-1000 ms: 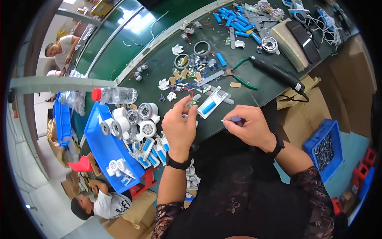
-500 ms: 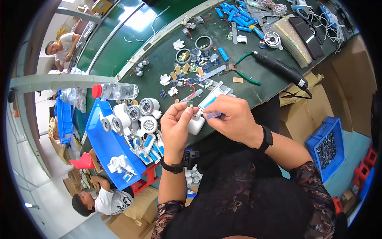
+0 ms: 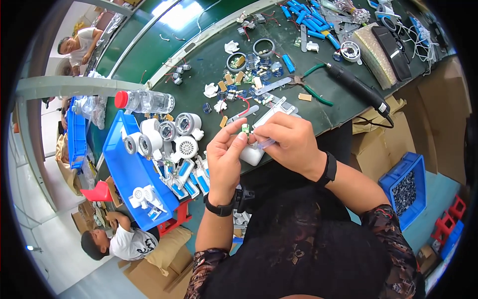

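Observation:
My left hand (image 3: 225, 158) pinches a small green circuit board (image 3: 245, 128) between thumb and fingers. Close against it, my right hand (image 3: 293, 144) grips a small translucent, bluish plastic piece (image 3: 267, 144), its fingertips almost touching the board. Just below the fingers a white plastic housing (image 3: 252, 156) shows in part; the hands cover the rest. Beyond them lies a long white casing (image 3: 279, 107). Loose circuit boards, tan pads and a grey metal strip (image 3: 274, 86) are scattered farther up the dark green table.
To the left, a blue bin (image 3: 117, 157) stands beside white fan units (image 3: 187, 147) and a clear red-capped bottle (image 3: 149, 101). Green-handled pliers (image 3: 317, 94), a black electric screwdriver (image 3: 356, 85) and blue cylindrical batteries (image 3: 311, 22) lie at the right. Two other people are at the left.
The view has shifted slightly. My right fingers have moved in closer to the board, and the board now shows more plainly between my hands.

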The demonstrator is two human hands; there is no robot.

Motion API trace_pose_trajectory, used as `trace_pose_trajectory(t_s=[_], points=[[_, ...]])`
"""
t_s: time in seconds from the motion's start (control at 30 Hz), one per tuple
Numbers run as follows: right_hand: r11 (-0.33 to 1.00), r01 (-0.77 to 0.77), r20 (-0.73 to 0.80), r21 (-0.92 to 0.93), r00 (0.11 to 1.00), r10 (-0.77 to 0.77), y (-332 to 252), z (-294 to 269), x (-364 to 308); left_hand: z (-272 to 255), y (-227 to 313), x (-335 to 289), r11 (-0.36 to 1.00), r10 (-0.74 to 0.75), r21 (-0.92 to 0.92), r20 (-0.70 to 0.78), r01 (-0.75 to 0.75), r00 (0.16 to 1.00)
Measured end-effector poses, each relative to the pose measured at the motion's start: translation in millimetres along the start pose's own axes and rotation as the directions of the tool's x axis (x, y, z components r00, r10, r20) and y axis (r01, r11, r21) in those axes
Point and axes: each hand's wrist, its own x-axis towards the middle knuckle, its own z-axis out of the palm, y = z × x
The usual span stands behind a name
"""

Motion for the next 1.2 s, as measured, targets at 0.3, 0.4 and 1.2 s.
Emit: trace_pose_trajectory(t_s=[0.3,0.4,1.2], points=[[0.997,0.079,0.005,-0.014,0.997,-0.079,2.5,-0.4,-3.2,-2.8,-1.3,-5.9,0.997,0.051,0.055,0.03,-0.053,0.998],[0.997,0.076,0.004,-0.004,0.997,-0.076,3.6,-1.2,-2.0,-2.7,0.6,-6.6,0.992,0.07,0.101,0.07,-0.076,0.995],[0.996,0.085,0.028,0.007,0.996,-0.085,7.7,-3.9,-2.3,-4.8,-4.7,-4.2,0.998,0.052,0.037,0.063,-0.054,0.997]])
